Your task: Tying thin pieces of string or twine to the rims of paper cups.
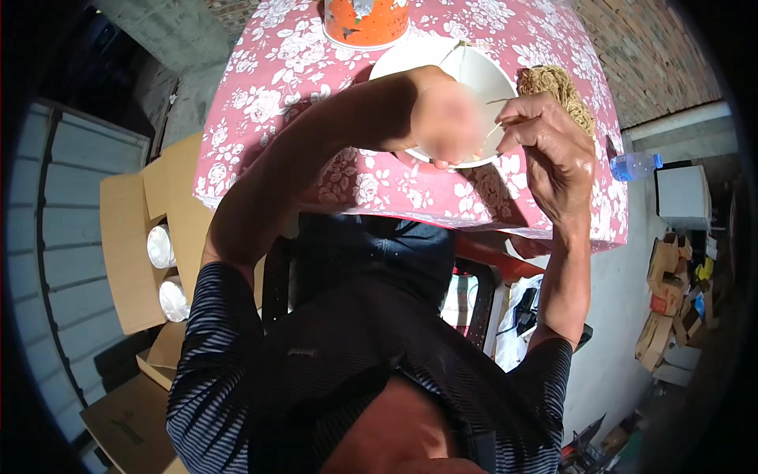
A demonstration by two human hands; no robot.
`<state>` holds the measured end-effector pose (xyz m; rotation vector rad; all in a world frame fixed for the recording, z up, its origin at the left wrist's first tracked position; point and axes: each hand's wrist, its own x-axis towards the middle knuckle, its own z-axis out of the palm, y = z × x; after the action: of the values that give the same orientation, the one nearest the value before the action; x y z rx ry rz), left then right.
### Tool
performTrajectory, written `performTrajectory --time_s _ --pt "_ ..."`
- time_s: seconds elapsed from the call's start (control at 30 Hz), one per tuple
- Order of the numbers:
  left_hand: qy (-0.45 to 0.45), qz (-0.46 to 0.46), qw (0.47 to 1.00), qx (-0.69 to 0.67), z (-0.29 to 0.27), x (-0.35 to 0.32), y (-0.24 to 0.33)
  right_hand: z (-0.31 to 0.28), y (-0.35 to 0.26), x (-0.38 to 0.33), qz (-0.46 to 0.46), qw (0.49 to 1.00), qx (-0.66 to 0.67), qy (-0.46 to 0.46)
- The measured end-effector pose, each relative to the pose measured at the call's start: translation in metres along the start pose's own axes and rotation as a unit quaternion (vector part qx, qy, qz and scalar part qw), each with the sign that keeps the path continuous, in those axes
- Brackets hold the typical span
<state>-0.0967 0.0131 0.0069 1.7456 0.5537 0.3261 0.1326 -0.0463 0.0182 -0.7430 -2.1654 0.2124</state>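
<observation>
Gripping a thin straw-coloured strand (497,126), the right hand (553,146) is pinched shut just over the rim of a white bowl (474,67) on the pink floral tablecloth (268,71). The left hand (446,122) is blurred at the bowl's near edge; its grip cannot be told. A tan fibre bundle (564,95) lies beside the bowl.

Light: hard daylight, bright on the pink floral tablecloth (505,35).
Shadows: sharp, dark under forearms.
Blur: left hand (446,122) smeared.
Edges: strong fisheye bending, black vignette.
</observation>
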Motion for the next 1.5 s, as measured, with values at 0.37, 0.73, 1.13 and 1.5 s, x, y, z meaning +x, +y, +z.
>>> performTrajectory --time_s 0.37,0.73,1.13,1.5 --pt "-0.029 0.016 0.999 0.007 0.002 0.006 -0.001 0.011 -0.008 -0.024 0.121 0.991 -0.054 0.021" --pt "0.044 0.039 0.998 -0.034 0.009 0.010 -0.004 0.016 -0.026 -0.030 0.173 0.983 -0.051 0.030" --pt "0.027 0.051 0.998 -0.034 0.008 0.014 -0.005 0.023 -0.013 -0.033 0.176 0.982 0.008 0.068" --pt "0.009 0.083 0.996 -0.019 0.002 0.015 -0.012 0.019 -0.014 -0.034 0.194 0.978 0.015 0.076"
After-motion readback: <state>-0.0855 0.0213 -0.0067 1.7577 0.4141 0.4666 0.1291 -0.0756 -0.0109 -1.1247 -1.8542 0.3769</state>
